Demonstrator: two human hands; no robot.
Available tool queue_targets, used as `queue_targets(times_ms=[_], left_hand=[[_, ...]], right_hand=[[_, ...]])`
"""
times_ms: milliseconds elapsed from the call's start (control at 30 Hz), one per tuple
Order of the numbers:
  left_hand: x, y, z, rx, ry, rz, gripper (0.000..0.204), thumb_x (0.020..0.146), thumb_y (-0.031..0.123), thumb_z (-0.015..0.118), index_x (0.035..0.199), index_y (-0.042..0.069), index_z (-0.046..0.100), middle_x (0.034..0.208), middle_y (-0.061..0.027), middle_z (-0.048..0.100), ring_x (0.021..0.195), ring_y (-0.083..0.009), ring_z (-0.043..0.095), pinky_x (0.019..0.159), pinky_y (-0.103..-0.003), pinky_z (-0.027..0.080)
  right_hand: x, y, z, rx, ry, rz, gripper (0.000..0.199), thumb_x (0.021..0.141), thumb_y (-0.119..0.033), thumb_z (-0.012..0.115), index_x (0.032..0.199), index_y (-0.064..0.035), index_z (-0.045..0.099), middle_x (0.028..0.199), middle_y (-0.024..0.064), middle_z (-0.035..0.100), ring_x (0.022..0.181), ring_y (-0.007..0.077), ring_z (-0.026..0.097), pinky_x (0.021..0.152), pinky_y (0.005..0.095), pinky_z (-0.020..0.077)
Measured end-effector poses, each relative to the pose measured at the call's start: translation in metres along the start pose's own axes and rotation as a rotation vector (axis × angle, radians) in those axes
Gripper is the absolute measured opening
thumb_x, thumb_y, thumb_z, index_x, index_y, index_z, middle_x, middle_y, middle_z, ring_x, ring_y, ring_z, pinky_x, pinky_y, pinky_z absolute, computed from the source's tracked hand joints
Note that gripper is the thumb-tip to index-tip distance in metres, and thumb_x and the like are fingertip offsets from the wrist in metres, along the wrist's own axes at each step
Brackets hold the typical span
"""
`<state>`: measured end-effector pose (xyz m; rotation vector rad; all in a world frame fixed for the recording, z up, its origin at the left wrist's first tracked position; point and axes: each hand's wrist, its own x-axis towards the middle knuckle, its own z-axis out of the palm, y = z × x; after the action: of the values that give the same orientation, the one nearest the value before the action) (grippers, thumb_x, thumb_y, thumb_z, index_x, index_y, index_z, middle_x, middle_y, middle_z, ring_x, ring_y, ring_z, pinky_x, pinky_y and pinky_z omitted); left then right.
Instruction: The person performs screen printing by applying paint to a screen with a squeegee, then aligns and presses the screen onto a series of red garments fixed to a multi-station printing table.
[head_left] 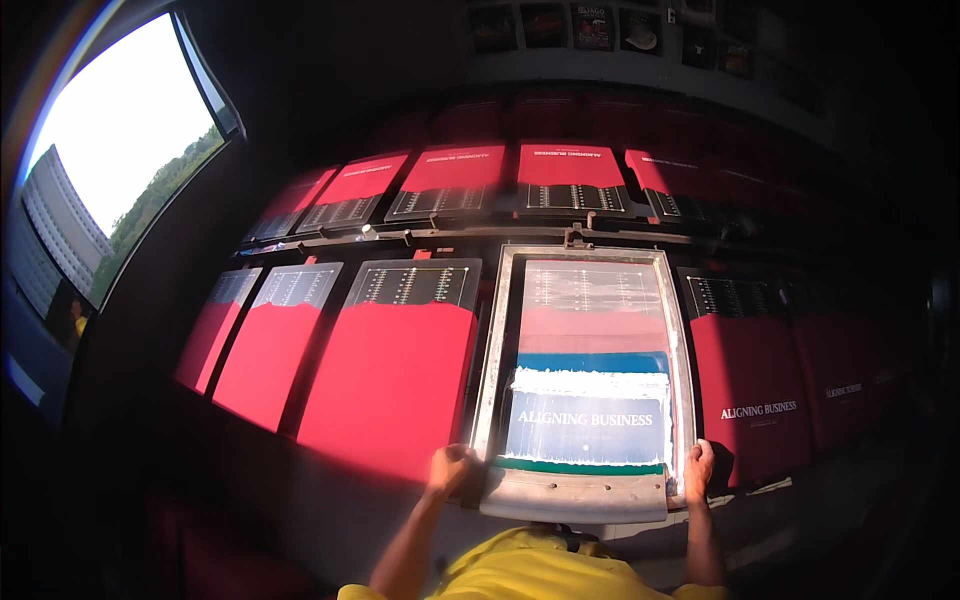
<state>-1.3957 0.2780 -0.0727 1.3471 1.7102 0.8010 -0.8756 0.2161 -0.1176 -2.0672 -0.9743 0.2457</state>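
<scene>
A screen printing frame [494, 350] with a worn, light rim lies in front of me over one of the red fabric panels. Its mesh [590, 285] is see-through at the far part, and blue, white and green bands surround a pale stencil area with lettering nearer to me. Closed around the near left corner of the frame is my left hand [455, 468]. My right hand [698, 470] grips the near right side, with its fingers curled over the rim. A wide pale bar [575, 497] with dark bolt heads spans the near end between both hands.
Red panels lie on black boards to the left [390, 370] and right [745, 370]; the right one bears white lettering. A rail [450, 238] with clamps runs behind the frame, and another row of red panels [570, 165] lies beyond it. A bright window [130, 120] is at left.
</scene>
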Motion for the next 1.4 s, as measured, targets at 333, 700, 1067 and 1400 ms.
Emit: queue_targets(times_ms=[333,700,1067,1400], left_hand=[[-0.011,0.025,-0.011,-0.225,0.004,-0.04,0.031,0.095,0.023,0.063,0.103,-0.007,0.067,0.09,-0.0132,0.072,0.087,-0.017,0.067,0.079,-0.032,0.052],[0.004,-0.051,-0.128,-0.473,0.133,0.128,0.034,0.098,0.024,0.06,0.102,-0.01,0.064,0.086,-0.0061,0.066,0.082,-0.0107,0.057,0.074,-0.027,0.046],[0.047,-0.151,-0.338,-0.226,0.224,-0.007,0.027,0.097,0.016,0.056,0.094,-0.008,0.068,0.078,-0.0112,0.069,0.072,-0.0158,0.063,0.068,-0.031,0.05],[0.096,-0.186,-0.382,-0.211,0.178,0.088,0.031,0.099,0.018,0.052,0.081,-0.004,0.065,0.066,-0.0074,0.062,0.063,-0.0144,0.057,0.06,-0.032,0.046]], right_hand=[[0.006,0.013,-0.01,-0.078,-0.058,-0.023,0.036,0.096,-0.021,0.051,0.115,0.006,0.064,0.114,0.0235,0.066,0.109,0.0342,0.062,0.099,0.0394,0.0449],[-0.087,-0.079,0.031,0.104,0.004,-0.076,0.03,0.095,-0.016,0.053,0.107,0.0082,0.066,0.101,0.0211,0.069,0.094,0.0292,0.065,0.089,0.038,0.0486],[-0.235,-0.167,0.223,0.283,0.025,-0.108,0.025,0.096,-0.009,0.051,0.108,0.0103,0.062,0.08,0.0047,0.062,0.07,0.01,0.056,0.064,0.0269,0.0459],[-0.254,-0.254,0.25,0.052,0.019,-0.111,0.027,0.09,-0.012,0.054,0.102,0.0073,0.068,0.095,0.0213,0.071,0.091,0.029,0.069,0.086,0.0362,0.0518]])
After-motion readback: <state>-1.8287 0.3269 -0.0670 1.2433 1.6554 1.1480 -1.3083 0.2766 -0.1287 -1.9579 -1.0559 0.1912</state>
